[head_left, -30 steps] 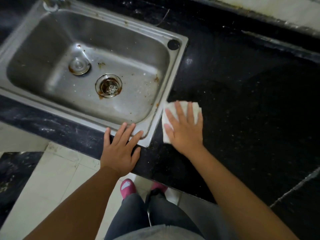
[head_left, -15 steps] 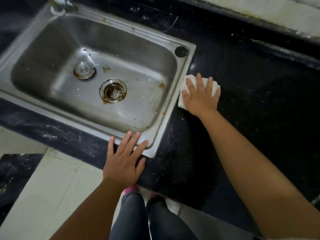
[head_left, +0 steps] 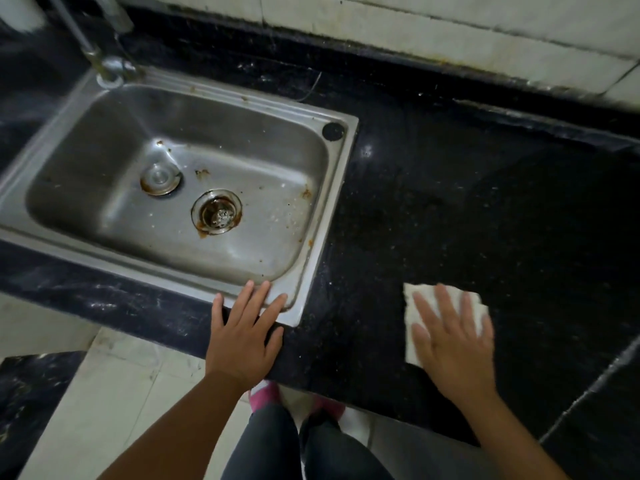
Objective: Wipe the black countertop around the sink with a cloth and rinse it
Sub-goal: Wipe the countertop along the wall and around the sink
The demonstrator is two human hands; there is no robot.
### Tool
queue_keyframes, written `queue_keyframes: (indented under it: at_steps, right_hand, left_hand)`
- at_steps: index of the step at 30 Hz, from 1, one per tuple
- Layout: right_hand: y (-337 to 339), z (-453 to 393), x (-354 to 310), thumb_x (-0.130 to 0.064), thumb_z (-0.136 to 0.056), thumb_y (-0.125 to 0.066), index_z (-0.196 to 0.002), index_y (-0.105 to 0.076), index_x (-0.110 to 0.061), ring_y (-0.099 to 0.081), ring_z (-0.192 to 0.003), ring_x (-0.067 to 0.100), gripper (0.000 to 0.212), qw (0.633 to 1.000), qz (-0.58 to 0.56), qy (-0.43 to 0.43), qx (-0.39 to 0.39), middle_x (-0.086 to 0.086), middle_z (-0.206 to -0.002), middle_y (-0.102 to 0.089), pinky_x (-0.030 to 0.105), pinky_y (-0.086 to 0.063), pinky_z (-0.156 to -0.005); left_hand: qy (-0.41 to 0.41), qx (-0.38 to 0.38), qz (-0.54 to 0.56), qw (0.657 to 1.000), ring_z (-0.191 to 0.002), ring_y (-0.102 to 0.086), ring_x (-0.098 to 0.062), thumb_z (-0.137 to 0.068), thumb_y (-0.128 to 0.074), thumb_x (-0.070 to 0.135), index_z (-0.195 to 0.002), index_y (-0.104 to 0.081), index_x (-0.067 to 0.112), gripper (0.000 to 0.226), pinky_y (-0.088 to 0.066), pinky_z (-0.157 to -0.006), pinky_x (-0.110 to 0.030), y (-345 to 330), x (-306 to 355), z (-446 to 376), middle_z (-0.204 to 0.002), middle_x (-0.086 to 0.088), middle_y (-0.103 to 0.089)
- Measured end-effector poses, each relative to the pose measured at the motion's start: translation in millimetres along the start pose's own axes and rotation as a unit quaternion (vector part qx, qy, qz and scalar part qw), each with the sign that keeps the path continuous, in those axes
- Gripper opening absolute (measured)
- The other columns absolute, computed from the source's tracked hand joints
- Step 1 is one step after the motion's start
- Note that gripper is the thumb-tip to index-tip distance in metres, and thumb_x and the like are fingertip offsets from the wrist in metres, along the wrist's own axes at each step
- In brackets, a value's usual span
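A white folded cloth (head_left: pixel 415 306) lies flat on the black countertop (head_left: pixel 485 216), right of the steel sink (head_left: pixel 332 216). My right hand (head_left: pixel 453 341) presses down on the cloth with fingers spread, near the counter's front edge. My left hand (head_left: pixel 244 337) rests flat, fingers apart, on the sink's front right corner and the counter edge, holding nothing. The sink basin is stained with rust around the drain (head_left: pixel 216 211).
A tap (head_left: pixel 104 64) stands at the sink's back left corner. A tiled wall (head_left: pixel 450 32) with a grimy edge runs along the back. Below the counter are pale floor tiles (head_left: pixel 114 403), my legs and pink shoes (head_left: pixel 265 393). A seam (head_left: pixel 588 386) crosses the counter at right.
My right hand slid the cloth from beside the sink's right rim back toward the front edge and further right. The left hand stayed on the sink corner.
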State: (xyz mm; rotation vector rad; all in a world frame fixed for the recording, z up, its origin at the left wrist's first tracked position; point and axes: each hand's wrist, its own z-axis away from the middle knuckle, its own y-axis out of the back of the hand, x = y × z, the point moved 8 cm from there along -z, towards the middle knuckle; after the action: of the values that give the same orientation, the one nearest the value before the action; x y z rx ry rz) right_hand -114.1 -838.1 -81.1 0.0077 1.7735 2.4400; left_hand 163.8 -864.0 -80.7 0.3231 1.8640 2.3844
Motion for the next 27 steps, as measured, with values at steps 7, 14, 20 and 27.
queue_keyframes:
  at_steps: [7,14,20,27]
  right_hand:
    - [57,-93,115,-0.041,-0.099,-0.018,-0.147,-0.007,-0.034,0.011,-0.142,0.029,0.050,0.956,-0.077,-0.283,0.020,-0.002,-0.157,0.006,0.053,0.001,-0.113]
    - [80,-224,2,-0.040,-0.099,-0.014,-0.148,0.000,-0.030,0.011,-0.141,0.036,0.051,0.988,-0.051,-0.146,0.018,0.000,-0.157,0.007,0.059,0.002,-0.110]
    - [36,-139,-40,-0.041,-0.098,-0.002,-0.133,-0.039,-0.031,-0.031,-0.128,0.028,0.051,0.999,-0.035,0.037,0.015,-0.001,-0.141,-0.040,0.052,-0.022,-0.100]
    - [78,-186,140,-0.050,-0.095,-0.005,-0.148,-0.010,-0.032,0.003,-0.142,0.029,0.056,0.958,-0.060,-0.279,0.019,0.000,-0.157,-0.003,0.053,-0.008,-0.113]
  left_hand:
    - [-0.028,0.028,0.006,0.999,-0.141,-0.013,-0.017,-0.097,-0.007,0.049,-0.128,-0.041,0.026,0.051,-0.019,-0.104,-0.056,18,7,-25,-0.138,-0.007,-0.044]
    - [-0.056,0.006,0.058,0.997,-0.140,0.013,-0.010,-0.079,0.005,0.053,-0.146,-0.011,0.030,0.073,0.003,-0.113,-0.040,68,46,-165,-0.155,0.003,0.003]
    - [-0.069,0.021,0.053,0.996,-0.142,0.008,-0.015,-0.099,-0.022,0.032,-0.147,-0.009,0.019,0.051,0.000,-0.114,-0.040,83,80,-266,-0.156,-0.001,0.003]
    - [-0.082,0.038,0.056,0.994,-0.139,0.017,-0.011,-0.090,0.003,0.047,-0.146,-0.001,0.011,0.067,0.010,-0.113,-0.036,57,81,-292,-0.155,-0.003,0.007]
